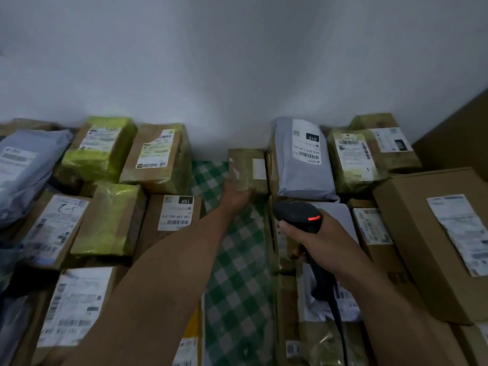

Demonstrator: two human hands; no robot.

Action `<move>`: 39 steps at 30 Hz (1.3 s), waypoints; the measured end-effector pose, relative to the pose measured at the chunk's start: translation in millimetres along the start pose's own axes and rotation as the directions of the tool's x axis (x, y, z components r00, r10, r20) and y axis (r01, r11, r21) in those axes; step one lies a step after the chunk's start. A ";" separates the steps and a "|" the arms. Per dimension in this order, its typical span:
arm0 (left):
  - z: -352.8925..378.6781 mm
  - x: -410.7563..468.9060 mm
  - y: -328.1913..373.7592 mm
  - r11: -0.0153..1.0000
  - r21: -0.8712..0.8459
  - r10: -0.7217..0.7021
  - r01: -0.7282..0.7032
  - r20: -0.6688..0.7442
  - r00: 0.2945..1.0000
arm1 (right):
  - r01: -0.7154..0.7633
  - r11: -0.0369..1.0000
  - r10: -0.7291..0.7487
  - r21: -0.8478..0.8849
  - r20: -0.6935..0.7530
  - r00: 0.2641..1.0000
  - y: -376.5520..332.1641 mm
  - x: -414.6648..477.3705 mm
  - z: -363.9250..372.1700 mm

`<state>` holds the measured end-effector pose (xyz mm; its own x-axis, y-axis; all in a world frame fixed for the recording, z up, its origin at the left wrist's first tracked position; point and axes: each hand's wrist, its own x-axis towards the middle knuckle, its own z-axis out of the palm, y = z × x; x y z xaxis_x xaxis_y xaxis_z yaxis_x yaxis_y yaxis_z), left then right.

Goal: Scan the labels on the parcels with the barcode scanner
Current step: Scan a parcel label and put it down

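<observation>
One black barcode scanner, red light lit, held round its handle by the right hand; left hand grips the near end of one small brown parcel by the wall; over a dozen labelled parcels flank a green checked cloth.

The one camera sits on the person's head, looking forward and down, close over the parcels.

Green-and-white checked cloth, pale wall behind — brown panel at right
</observation>
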<state>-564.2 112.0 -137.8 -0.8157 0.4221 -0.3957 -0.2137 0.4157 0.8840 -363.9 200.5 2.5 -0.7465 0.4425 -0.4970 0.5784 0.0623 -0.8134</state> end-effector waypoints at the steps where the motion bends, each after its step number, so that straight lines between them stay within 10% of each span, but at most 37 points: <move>1: 0.8 0.5 0.8 1.000 -0.025 0.005 -0.005 0.001 1.000 | 0.000 1.000 0.000 -0.006 -0.005 1.000 2.5 3.2 -0.7; 13: -4.5 -1.9 -11.3 0.948 -0.299 -0.133 0.109 -0.062 0.989 | 0.011 1.000 -0.011 0.013 -0.032 0.999 12.0 13.7 -1.5; 22: -43.0 -114.3 15.8 0.945 -0.290 0.060 -0.153 -0.305 0.951 | 0.050 0.999 -0.050 0.001 -0.066 0.997 -3.7 -13.1 4.7; 39: -80.4 -365.2 13.5 0.639 -0.762 0.069 -0.106 -0.081 0.994 | 0.243 0.922 -0.199 0.302 -0.170 0.965 -15.4 -184.4 55.0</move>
<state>-312.4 -101.4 38.6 -0.8692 0.3834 -0.3123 -0.4596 -0.3931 0.7964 -253.2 68.7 90.0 -0.7794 0.5668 -0.2668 0.2526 -0.1055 -0.9618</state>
